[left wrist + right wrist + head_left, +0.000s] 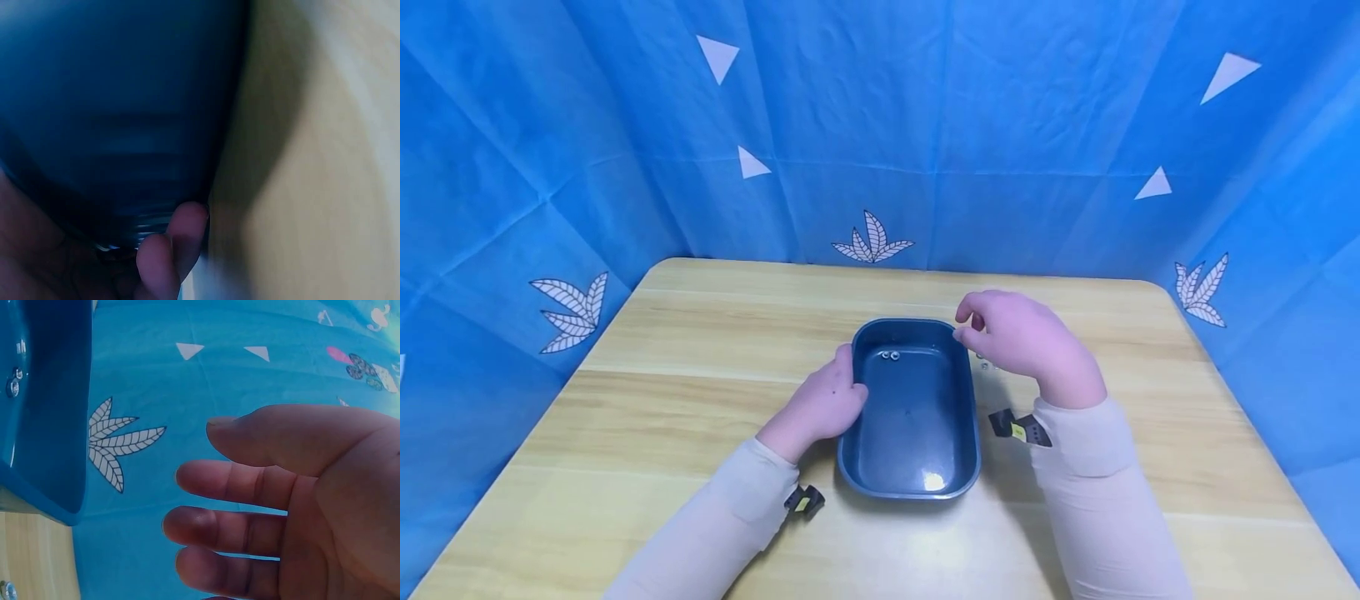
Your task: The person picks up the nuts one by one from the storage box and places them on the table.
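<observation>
A dark blue rectangular tray (910,417) with rounded corners sits at the middle of the wooden table. My left hand (820,398) grips its left wall, thumb over the rim; in the left wrist view the fingers (187,228) lie along the outside. Two small metal rings that look like nuts (891,356) lie inside the tray at its far end. Just beyond the far right corner of the tray hovers my right hand (1018,337), fingers loosely bent and apart from the thumb, holding nothing. Below it, several similar small metal pieces (985,366) lie on the table, partly hidden by the hand.
The light wooden table (700,400) has rounded far corners. Blue cloth (1030,125) with white triangles and leaf prints hangs behind it and along both sides. Dark straps with yellow labels (1019,432) show at the wrists.
</observation>
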A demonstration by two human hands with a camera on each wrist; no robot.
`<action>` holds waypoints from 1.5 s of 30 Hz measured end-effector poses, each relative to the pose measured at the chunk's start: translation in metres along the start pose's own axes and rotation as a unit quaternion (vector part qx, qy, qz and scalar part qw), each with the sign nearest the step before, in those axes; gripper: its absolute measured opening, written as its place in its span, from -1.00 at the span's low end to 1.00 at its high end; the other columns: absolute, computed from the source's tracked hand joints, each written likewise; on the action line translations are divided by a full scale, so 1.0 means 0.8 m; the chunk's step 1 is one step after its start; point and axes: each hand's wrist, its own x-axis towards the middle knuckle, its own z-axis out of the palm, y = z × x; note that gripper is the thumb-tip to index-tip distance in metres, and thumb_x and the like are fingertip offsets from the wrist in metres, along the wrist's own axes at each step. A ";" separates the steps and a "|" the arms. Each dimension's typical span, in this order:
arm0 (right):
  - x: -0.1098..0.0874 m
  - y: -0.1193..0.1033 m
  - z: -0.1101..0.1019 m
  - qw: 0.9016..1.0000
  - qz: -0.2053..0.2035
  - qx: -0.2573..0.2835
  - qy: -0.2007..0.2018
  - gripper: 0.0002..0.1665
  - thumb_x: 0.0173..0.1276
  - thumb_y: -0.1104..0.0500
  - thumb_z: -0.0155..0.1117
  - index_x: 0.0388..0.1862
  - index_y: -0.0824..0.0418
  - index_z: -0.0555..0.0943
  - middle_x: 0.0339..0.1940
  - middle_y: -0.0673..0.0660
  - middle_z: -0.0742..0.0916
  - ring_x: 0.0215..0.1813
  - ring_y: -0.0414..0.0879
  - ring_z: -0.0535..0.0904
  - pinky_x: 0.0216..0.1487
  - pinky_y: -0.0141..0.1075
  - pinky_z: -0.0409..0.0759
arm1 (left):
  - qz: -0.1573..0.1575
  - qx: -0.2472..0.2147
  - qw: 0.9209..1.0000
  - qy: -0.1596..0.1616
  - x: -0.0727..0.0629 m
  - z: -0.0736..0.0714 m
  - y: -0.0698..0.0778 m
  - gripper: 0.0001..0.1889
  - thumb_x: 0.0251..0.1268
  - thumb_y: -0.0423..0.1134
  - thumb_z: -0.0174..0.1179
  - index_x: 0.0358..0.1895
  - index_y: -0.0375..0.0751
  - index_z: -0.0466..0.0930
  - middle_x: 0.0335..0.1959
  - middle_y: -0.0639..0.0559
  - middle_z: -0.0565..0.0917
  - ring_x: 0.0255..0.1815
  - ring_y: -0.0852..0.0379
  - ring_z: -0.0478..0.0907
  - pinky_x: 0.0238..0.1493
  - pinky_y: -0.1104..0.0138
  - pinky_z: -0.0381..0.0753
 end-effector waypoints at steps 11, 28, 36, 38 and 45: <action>0.010 -0.027 -0.002 1.000 -0.025 -0.013 -0.009 -0.67 0.43 -0.04 0.25 0.05 0.09 0.67 -0.28 -0.01 0.67 -0.26 -0.06 0.55 -0.18 -0.10 0.52 | 0.013 0.007 1.000 0.006 0.002 -0.001 -0.002 -0.28 0.50 -0.17 -0.06 0.58 -0.35 -0.11 0.32 -0.24 0.45 0.01 -0.10 0.54 -0.10 0.10 0.56; 0.041 -0.060 0.012 0.998 -0.039 -0.018 -0.054 -0.72 0.44 -0.05 0.27 0.01 0.04 0.66 -0.34 -0.02 0.68 -0.28 -0.05 0.55 -0.23 -0.13 0.52 | 0.022 0.010 1.000 0.009 0.004 0.002 -0.004 -0.33 0.50 -0.14 -0.04 0.53 -0.36 0.00 0.32 -0.24 0.47 0.11 -0.07 0.51 0.16 0.02 0.50; 0.054 -0.067 0.024 0.996 -0.047 -0.031 -0.064 -0.71 0.45 -0.04 0.26 0.02 0.05 0.67 -0.13 0.00 0.73 -0.15 -0.04 0.57 -0.06 -0.11 0.55 | 0.023 0.008 1.000 0.009 0.002 0.001 -0.006 -0.33 0.50 -0.15 -0.05 0.53 -0.37 -0.02 0.35 -0.24 0.45 0.16 -0.06 0.50 0.20 0.01 0.48; 0.057 -0.069 0.027 0.996 -0.049 -0.037 -0.068 -0.72 0.46 -0.04 0.25 0.02 0.06 0.67 -0.14 0.00 0.72 -0.14 -0.03 0.57 -0.05 -0.10 0.54 | 0.022 0.009 1.000 0.010 0.001 0.001 -0.006 -0.33 0.50 -0.16 -0.05 0.54 -0.38 -0.02 0.36 -0.25 0.44 0.16 -0.07 0.50 0.19 0.00 0.48; 0.073 -0.067 0.043 0.994 -0.049 -0.047 -0.089 -0.77 0.45 -0.01 0.24 -0.09 0.09 0.66 -0.28 0.00 0.70 -0.21 -0.02 0.57 -0.12 -0.11 0.52 | 0.024 0.016 1.000 0.009 0.001 0.000 -0.007 -0.34 0.50 -0.15 -0.05 0.52 -0.39 -0.01 0.28 -0.23 0.48 0.05 -0.07 0.51 0.07 0.06 0.52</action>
